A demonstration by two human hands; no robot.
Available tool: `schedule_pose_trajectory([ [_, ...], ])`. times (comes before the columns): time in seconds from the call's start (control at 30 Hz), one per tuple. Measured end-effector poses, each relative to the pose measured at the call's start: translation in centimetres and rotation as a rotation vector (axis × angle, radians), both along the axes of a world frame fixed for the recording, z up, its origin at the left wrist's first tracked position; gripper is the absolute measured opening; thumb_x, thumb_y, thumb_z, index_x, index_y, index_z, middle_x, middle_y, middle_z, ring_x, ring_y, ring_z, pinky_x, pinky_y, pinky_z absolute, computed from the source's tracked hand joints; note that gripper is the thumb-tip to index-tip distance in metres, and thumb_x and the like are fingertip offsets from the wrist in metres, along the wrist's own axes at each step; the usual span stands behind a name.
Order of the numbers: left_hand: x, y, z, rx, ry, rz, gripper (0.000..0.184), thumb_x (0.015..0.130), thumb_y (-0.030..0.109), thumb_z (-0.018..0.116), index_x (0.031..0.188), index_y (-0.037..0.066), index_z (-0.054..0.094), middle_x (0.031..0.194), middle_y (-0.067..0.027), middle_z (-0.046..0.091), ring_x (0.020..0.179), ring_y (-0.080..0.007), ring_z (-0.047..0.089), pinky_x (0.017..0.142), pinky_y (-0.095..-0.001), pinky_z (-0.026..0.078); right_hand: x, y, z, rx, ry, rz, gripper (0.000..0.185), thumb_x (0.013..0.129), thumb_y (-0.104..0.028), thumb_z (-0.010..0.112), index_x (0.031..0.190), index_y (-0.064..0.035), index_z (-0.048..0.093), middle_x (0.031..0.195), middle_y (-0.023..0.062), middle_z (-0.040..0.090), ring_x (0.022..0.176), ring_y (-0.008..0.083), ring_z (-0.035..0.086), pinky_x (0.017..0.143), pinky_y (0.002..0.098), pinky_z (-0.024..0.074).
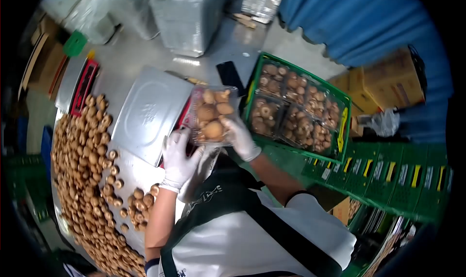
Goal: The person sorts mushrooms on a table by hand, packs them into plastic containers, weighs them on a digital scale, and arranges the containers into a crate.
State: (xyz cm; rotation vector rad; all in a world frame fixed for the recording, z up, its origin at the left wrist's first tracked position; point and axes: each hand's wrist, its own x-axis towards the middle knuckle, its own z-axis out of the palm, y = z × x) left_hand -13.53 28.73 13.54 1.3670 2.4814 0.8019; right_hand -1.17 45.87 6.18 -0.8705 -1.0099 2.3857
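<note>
A clear plastic pack of brown mushrooms (pixel 212 113) is tilted up in front of my body. My right hand (pixel 241 138), in a white glove, grips its right side, with the fingers partly over the mushrooms. My left hand (pixel 181 158), gloved too, is just left of the pack's lower corner with fingers and thumb apart. Whether it touches the pack I cannot tell. Beside it is a scale with a wide metal plate (pixel 151 114) and a red edge, partly hidden by the pack and my hand.
Loose mushrooms (pixel 87 175) are heaped along the table's left side, and a smaller pile (pixel 141 206) lies near my left forearm. On the right, a green crate (pixel 347 126) holds several filled packs. A phone (pixel 229 78) lies behind the pack. Another red scale (pixel 83 87) stands far left.
</note>
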Motion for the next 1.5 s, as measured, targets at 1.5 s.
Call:
schedule_pose_trajectory([
  [1.5, 12.5, -20.8, -8.8, 0.282, -0.373, 0.802, 0.037, 0.088, 0.02, 0.064, 0.122, 0.006, 0.059, 0.117, -0.0163, 0.061, 0.111, -0.0337, 0.058, 0.096, -0.0393, 0.046, -37.3, 47.7, 10.7, 1.136, -0.202, 0.256, 0.034, 0.097, -0.024, 0.057, 0.12, -0.0005, 0.067, 0.116, 0.0084, 0.069, 0.104, 0.017, 0.063, 0.096, 0.0289, 0.0463],
])
